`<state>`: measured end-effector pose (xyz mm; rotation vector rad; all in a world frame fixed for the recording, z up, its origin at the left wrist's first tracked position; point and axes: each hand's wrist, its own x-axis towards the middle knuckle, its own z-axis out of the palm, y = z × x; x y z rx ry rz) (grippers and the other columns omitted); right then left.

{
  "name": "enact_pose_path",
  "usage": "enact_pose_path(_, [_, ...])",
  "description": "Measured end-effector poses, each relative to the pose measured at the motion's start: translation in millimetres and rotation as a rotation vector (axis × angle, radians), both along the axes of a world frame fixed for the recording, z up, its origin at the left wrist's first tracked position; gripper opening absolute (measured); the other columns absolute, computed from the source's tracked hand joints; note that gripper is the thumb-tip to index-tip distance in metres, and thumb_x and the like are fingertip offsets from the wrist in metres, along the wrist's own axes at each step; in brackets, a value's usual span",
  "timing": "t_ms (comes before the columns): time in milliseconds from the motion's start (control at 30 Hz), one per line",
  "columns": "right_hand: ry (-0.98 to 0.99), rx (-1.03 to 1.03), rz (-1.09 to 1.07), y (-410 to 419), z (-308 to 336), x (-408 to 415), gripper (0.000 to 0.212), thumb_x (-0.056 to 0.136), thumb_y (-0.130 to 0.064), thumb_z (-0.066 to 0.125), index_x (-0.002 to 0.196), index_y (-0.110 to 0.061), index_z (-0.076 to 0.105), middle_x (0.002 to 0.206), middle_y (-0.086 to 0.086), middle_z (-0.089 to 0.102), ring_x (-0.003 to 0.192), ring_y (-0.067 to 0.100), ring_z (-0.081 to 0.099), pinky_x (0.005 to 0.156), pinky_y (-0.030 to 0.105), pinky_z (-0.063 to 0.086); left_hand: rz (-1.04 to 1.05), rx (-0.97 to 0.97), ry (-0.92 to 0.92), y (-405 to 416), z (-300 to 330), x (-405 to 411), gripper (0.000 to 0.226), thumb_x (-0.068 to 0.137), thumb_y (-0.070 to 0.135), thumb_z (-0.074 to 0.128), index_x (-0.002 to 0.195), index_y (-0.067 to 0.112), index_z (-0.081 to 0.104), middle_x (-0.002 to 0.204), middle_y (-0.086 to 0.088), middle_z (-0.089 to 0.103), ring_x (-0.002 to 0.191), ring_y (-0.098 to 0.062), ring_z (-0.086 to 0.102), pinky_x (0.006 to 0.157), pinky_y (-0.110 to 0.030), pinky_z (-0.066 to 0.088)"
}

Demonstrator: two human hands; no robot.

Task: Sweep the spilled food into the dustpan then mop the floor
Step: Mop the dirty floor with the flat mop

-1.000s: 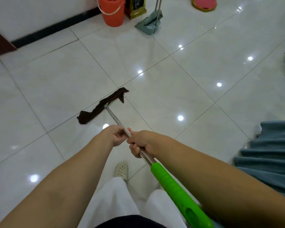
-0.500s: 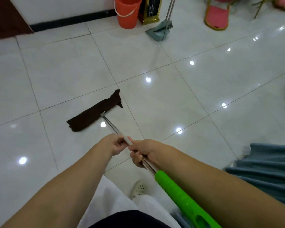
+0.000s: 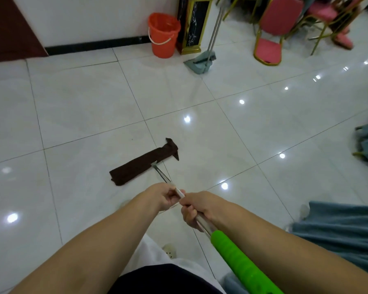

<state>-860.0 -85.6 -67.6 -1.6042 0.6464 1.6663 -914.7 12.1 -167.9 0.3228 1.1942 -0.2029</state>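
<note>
A flat mop with a dark brown cloth head [image 3: 143, 161] lies on the glossy white tiled floor [image 3: 83, 107] ahead of me. Its thin metal pole [image 3: 163, 175] runs back to a bright green grip [image 3: 240, 262] at the lower right. My left hand [image 3: 164, 195] grips the pole further down, and my right hand [image 3: 197, 209] grips it just above the green grip. The two hands sit close together. A grey-green dustpan with a broom [image 3: 201, 60] stands far off by the wall.
An orange bucket [image 3: 164, 35] and a gold-framed black stand [image 3: 192, 24] are by the white wall. Pink chairs with gold frames [image 3: 274, 30] crowd the upper right. Blue-grey cloth [image 3: 336, 230] hangs at the right. My white trousers and a shoe [image 3: 170, 250] are below.
The view has tilted up, showing more of the far wall and chairs. The mop head has shifted to the right across the tiles. Both hands keep their grip on the pole.
</note>
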Motion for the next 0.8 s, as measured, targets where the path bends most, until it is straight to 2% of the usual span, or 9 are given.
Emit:
enact_pose_path(100, [0.001,-0.016,0.012,27.2,5.9,8.8,0.029,0.096,-0.004,0.044,0.077,-0.024,0.052,0.051,0.002,0.038,0.021,0.008,0.032,0.024,0.008,0.023,0.025,0.0,0.007,26.1,5.1,6.3,0.027,0.099,0.004,0.038,0.08,-0.009,0.051,0.052,-0.018,0.063,0.046,-0.025,0.064,0.037,-0.029,0.053])
enact_pose_path(167, [-0.004,-0.017,0.036,53.4,6.2,12.9,0.028,0.095,-0.004,0.044,0.08,-0.025,0.053,0.05,0.001,0.037,0.021,0.008,0.032,0.023,0.009,0.023,0.051,0.008,0.0,51.7,8.9,8.0,0.028,0.1,0.003,0.037,0.079,-0.01,0.051,0.065,-0.02,0.061,0.062,-0.025,0.059,0.055,-0.03,0.058])
enact_pose_path(267, [-0.004,-0.01,0.068,104.6,2.2,17.4,0.024,0.094,-0.004,0.046,0.085,-0.023,0.056,0.045,0.001,0.038,0.022,0.008,0.032,0.024,0.01,0.024,0.083,0.029,0.013,102.5,6.3,10.8,0.028,0.1,0.003,0.036,0.08,-0.01,0.05,0.077,-0.021,0.055,0.068,-0.025,0.055,0.085,-0.037,0.048])
enact_pose_path(400, [0.003,0.02,0.079,185.4,-2.9,23.7,0.026,0.094,-0.002,0.044,0.098,-0.024,0.057,0.042,0.001,0.037,0.025,0.007,0.032,0.026,0.009,0.025,0.121,0.036,0.04,182.2,2.8,11.5,0.026,0.1,0.004,0.038,0.083,-0.009,0.051,0.079,-0.021,0.056,0.069,-0.024,0.056,0.086,-0.035,0.047])
enact_pose_path(500, [0.017,0.046,0.092,244.8,-3.7,28.2,0.025,0.094,-0.001,0.044,0.101,-0.02,0.058,0.047,0.002,0.036,0.026,0.007,0.032,0.025,0.01,0.027,0.196,0.05,0.038,241.4,8.5,11.6,0.024,0.099,0.0,0.036,0.082,-0.01,0.05,0.08,-0.022,0.055,0.072,-0.026,0.056,0.097,-0.035,0.046])
enact_pose_path(600, [0.049,0.079,0.08,297.2,-5.8,34.2,0.021,0.094,0.0,0.045,0.095,-0.019,0.056,0.055,0.002,0.035,0.027,0.007,0.032,0.025,0.011,0.027,0.255,0.06,0.017,291.4,13.1,13.1,0.022,0.098,-0.005,0.034,0.105,-0.017,0.05,0.088,-0.025,0.056,0.107,-0.033,0.059,0.106,-0.036,0.04])
enact_pose_path(667, [0.061,0.086,0.087,331.3,-8.3,39.2,0.018,0.094,-0.001,0.048,0.087,-0.017,0.054,0.057,0.001,0.035,0.027,0.007,0.032,0.025,0.011,0.027,0.306,0.08,0.016,321.4,11.3,15.6,0.019,0.098,-0.006,0.034,0.102,-0.015,0.05,0.113,-0.03,0.057,0.124,-0.034,0.051,0.105,-0.037,0.04])
enact_pose_path(733, [0.074,0.086,0.092,364.5,-11.6,45.5,0.02,0.093,-0.001,0.05,0.079,-0.017,0.051,0.055,0.001,0.036,0.026,0.007,0.032,0.024,0.011,0.027,0.346,0.099,0.005,348.5,12.6,19.3,0.018,0.097,-0.008,0.034,0.087,-0.011,0.049,0.121,-0.031,0.052,0.121,-0.034,0.053,0.104,-0.036,0.041])
enact_pose_path(800, [0.093,0.088,0.096,395.6,-14.5,52.6,0.025,0.093,-0.002,0.051,0.072,-0.017,0.047,0.048,0.001,0.038,0.024,0.007,0.032,0.024,0.011,0.026,0.378,0.124,-0.012,373.7,14.4,24.9,0.024,0.096,-0.009,0.033,0.077,-0.008,0.047,0.105,-0.028,0.054,0.099,-0.032,0.059,0.101,-0.035,0.041])
